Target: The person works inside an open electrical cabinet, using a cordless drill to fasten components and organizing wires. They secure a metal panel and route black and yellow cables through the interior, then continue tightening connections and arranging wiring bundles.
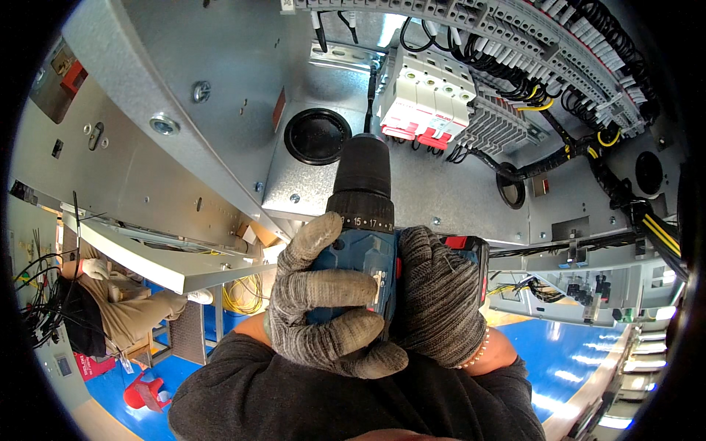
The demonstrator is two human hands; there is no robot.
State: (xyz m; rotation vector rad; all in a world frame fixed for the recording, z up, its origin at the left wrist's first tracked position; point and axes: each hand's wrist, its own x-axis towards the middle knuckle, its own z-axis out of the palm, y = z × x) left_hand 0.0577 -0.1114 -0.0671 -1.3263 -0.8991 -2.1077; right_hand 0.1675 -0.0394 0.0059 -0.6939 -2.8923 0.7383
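Both my gloved hands hold a blue and black cordless drill (362, 195) that points away from me into a metal cabinet. My left hand (327, 301) wraps over the drill's body from the left, its fingers bent across the housing. Around the handle, on the right, my right hand (439, 301) is closed; the drill hides its fingertips. A long dark bit (371, 99) reaches from the chuck to the metal mounting rail (344, 57), just left of the white circuit breakers (428, 92) with red levers. Whether the bit's tip sits in a screw I cannot make out.
Rows of grey terminal blocks (507, 29) with black wires run along the upper right. A black round grommet (318, 137) is set in the panel left of the bit. A metal cabinet post (158, 121) slants by on the left. At lower left, another person (132, 305) sits.
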